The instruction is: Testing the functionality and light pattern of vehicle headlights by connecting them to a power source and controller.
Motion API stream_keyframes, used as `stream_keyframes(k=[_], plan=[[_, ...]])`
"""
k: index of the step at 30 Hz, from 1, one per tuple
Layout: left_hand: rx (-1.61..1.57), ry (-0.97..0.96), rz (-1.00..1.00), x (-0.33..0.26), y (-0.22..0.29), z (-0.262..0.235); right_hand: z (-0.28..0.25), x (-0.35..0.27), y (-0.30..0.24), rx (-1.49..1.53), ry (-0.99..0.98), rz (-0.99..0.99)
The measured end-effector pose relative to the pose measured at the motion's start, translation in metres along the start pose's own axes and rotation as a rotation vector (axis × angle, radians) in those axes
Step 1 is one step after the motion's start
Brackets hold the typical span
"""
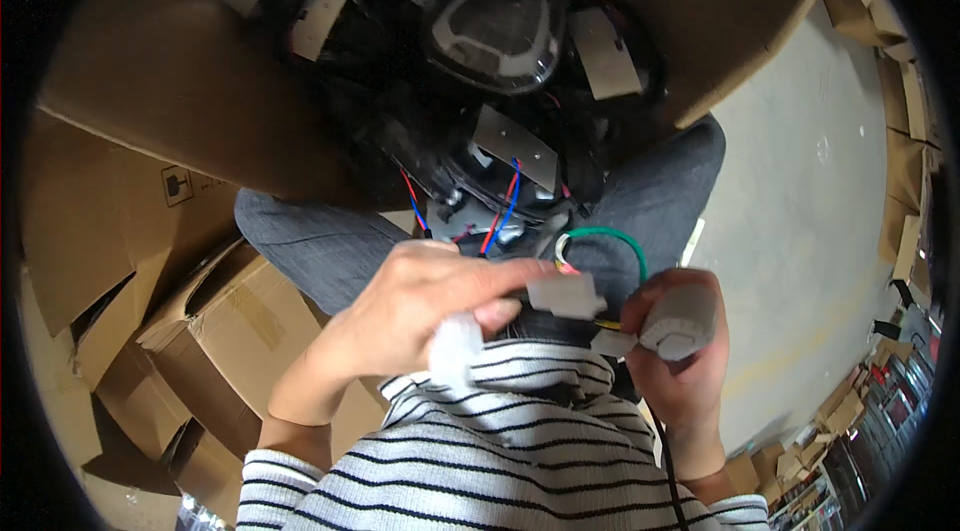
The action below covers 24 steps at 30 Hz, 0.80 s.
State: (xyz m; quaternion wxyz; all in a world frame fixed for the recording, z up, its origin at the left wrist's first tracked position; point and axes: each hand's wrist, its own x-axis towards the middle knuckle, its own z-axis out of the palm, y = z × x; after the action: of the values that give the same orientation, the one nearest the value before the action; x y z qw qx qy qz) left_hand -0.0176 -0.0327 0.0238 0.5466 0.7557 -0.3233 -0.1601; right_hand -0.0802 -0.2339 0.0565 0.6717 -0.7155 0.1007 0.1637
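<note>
In front of my lap, my left hand [425, 296] is closed, with the index finger stretched along a blurred white plastic connector [565, 296]. A second blurred white plastic piece [457, 346] shows under the same hand's curled fingers. My right hand [675, 371] is wrapped round a whitish, rounded plastic housing [682, 319]. A looped green wire [625, 236] runs from near the right fingers toward the connector, beside shorter white, red and yellow wires. A small pale connector [612, 342] sits between the hands.
A large open cardboard box [150, 121] stands ahead, filled with black parts, including a glossy rounded black unit [497, 26] and metal plates [605, 53]. Red and blue wires [512, 196] hang from it. More cartons [270, 331] lie to the left. Grey floor [800, 201] stretches to the right.
</note>
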Motion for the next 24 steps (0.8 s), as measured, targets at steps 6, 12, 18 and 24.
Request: stream_keyframes(k=[6, 12, 18, 24], plan=[[-0.071, -0.117, -0.052, -0.006, -0.006, 0.011, -0.005, 0.007, 0.002, 0.309, -0.126, -0.028], [-0.128, -0.115, -0.023, -0.008, -0.009, 0.013, -0.009, 0.008, 0.005, 0.44, -0.148, -0.038], [-0.121, -0.091, 0.0, -0.01, -0.011, 0.011, -0.005, -0.001, 0.001, 0.355, -0.059, 0.028], [-0.072, -0.16, -0.008, -0.01, -0.007, 0.01, 0.01, 0.001, -0.008, 0.291, 0.022, 0.14]])
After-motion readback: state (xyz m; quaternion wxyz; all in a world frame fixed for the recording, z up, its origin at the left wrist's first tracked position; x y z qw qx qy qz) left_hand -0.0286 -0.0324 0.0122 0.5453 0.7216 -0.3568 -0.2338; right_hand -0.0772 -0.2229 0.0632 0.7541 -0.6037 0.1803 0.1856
